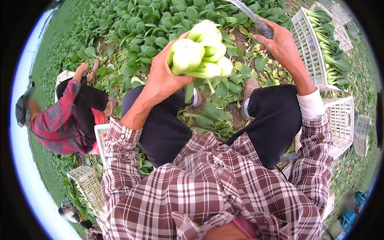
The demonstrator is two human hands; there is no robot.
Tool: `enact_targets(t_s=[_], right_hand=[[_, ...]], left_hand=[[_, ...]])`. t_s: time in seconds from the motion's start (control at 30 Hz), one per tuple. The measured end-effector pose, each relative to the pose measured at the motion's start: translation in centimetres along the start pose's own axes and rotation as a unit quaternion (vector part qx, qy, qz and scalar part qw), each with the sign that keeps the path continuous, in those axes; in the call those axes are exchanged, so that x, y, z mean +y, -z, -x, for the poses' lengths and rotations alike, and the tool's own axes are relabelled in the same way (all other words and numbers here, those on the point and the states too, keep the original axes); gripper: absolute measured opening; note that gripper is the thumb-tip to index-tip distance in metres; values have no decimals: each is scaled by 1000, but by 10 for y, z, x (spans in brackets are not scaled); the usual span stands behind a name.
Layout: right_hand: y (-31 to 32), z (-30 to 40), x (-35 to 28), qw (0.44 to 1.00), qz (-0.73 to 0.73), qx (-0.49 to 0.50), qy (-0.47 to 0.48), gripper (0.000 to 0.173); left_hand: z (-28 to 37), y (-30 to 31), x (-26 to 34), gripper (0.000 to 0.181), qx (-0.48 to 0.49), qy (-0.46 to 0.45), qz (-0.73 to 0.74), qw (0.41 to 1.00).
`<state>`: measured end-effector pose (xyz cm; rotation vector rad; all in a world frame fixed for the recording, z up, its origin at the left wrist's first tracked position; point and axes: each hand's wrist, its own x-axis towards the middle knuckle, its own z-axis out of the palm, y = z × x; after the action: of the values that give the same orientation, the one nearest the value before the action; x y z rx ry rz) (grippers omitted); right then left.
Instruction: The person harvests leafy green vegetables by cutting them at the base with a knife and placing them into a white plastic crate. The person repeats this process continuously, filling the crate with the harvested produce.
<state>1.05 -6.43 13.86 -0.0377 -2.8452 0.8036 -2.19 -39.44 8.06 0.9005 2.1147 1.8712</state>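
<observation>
My left hand (pixel 163 73) is closed around a bunch of several bok choy heads (pixel 201 52), their pale cut bases turned up towards me and most of their leaves hidden below. To the right, my right hand (pixel 279 42) grips the dark handle of a knife (pixel 247 12), whose metal blade points up and left, apart from the bunch. The blade's tip runs out at the picture's top edge. Beneath both hands, cut and loose leaves (pixel 222 115) lie on the soil between my shoes.
Growing bok choy (pixel 144 27) fills the ground ahead. A white plastic crate (pixel 309 45) packed with bok choy stands at right, with another crate (pixel 342 123) nearer me. A co-worker (pixel 60 120) sits at left. More crates (pixel 87 183) stand lower left, near other people.
</observation>
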Motion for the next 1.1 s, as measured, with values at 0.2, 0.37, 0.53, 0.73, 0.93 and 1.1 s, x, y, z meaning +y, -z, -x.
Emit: enact_targets(t_s=[0.2,0.37,0.53,0.73,0.93,1.1], right_hand=[[-10,0,-2,990,-1,-112,-91,39],[-14,0,-6,996,-56,-71,-18,35],[-66,15,-116,976,-127,27,174,24],[-58,24,-139,901,-100,124,404,38],[-43,33,-123,884,20,181,430,46],[-43,39,-105,893,77,211,391,43]], left_hand=[[40,55,49,58,77,5,29,997],[123,113,124,60,164,164,64,971],[190,89,102,69,232,49,152,960],[163,51,46,73,150,96,210,961],[163,33,-6,77,42,131,264,955],[163,15,-43,84,-17,187,361,913]])
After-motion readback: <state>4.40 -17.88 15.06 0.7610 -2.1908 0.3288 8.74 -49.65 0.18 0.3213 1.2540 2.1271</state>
